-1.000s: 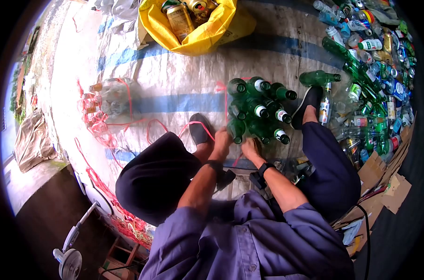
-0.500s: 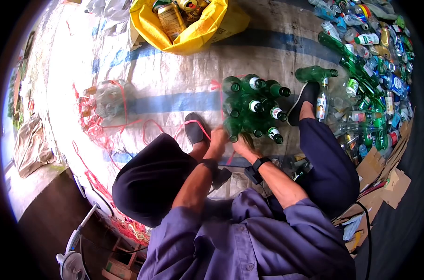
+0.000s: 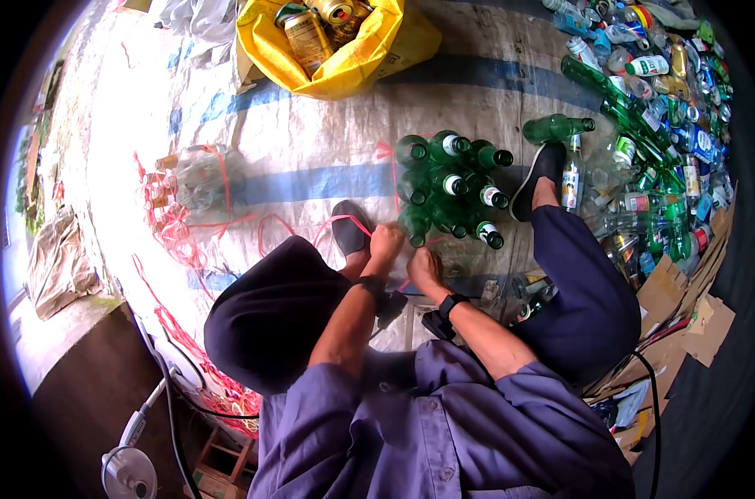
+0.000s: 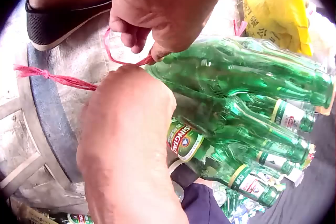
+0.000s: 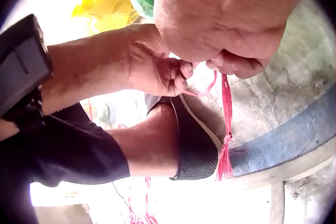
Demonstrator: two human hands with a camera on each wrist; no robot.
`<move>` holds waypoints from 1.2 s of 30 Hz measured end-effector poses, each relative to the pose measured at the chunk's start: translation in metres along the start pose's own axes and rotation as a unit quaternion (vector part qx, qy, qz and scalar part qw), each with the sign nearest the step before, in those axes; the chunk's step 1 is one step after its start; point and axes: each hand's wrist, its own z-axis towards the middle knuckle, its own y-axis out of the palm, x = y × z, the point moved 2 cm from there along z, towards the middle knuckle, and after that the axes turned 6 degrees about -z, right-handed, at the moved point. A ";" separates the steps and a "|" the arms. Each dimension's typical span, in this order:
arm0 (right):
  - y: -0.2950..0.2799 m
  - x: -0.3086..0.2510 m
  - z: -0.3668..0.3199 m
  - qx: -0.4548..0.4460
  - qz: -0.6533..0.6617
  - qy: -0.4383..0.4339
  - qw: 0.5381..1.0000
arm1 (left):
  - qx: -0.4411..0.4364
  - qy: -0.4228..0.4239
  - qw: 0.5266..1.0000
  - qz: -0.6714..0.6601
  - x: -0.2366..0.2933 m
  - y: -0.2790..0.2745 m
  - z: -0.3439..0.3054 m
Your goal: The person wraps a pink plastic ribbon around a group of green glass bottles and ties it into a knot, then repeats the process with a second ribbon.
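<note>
Green glass beer bottles (image 3: pixel 449 185) stand packed in a bundle, with pink plastic string running round their left side. At the bundle's near left corner, my left hand (image 3: pixel 386 241) pinches the string between thumb and fingers. My right hand (image 3: pixel 425 268), close beside it, grips the same pink string (image 4: pixel 68 80), whose knotted, frayed end hangs out from under this hand. A small loop of string spans the two hands in the left wrist view. One bottle in that view shows a Tsingtao label (image 4: pixel 185 141). The right fingertips are partly hidden behind the hand.
A tied bundle of clear bottles (image 3: pixel 202 187) lies left, trailing pink string. A yellow bag (image 3: pixel 377 62) of cans stands ahead. Right are a loose green bottle (image 3: pixel 556 128), a bottle and can heap (image 3: pixel 660 158) and cardboard (image 3: pixel 664 295). A shoe (image 3: pixel 350 229) is beside my left hand.
The right hand has drawn back from the bottles' near edge towards the body, its fingers now curled into a fist. The left hand has stayed near the bundle's corner.
</note>
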 end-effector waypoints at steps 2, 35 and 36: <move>0.006 0.006 0.004 0.001 0.008 0.004 1.000 | 0.008 -0.050 0.993 -0.103 0.001 -0.005 -0.001; 0.063 0.007 -0.002 -0.124 0.025 -0.221 0.967 | -0.134 -0.053 0.903 -0.404 -0.010 -0.013 0.002; 0.059 0.004 -0.002 -0.087 0.026 -0.251 0.964 | -0.142 -0.188 0.792 -0.563 -0.010 -0.008 0.001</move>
